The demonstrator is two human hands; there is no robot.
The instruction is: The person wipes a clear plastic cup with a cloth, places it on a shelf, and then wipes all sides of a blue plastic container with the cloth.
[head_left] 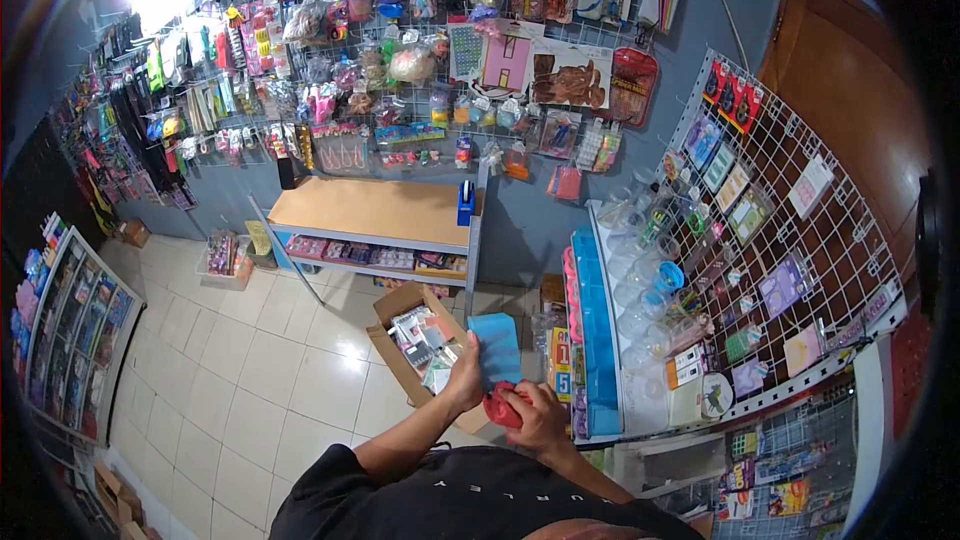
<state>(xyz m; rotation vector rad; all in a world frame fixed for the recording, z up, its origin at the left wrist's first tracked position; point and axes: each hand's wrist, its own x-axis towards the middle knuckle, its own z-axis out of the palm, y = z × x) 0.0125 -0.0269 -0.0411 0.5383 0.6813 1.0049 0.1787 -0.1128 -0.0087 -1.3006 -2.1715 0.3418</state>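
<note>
Near the bottom middle, my left hand (464, 376) grips the left edge of a flat, light blue piece (494, 348), its thumb pointing up along it. My right hand (538, 414) is closed on a crumpled red cloth (503, 405), which lies against the lower part of the blue piece. Both hands are close together in front of my body. Just left of them, an open cardboard box (397, 349) on the floor holds packaged items.
A shelf unit (375, 208) with a tape dispenser (466, 202) stands ahead. Packaged goods hang on the wall behind it. On the right are blue bins (598, 390), clear jars (640, 315) and a white wire grid (800, 230). A display rack (75, 320) stands left.
</note>
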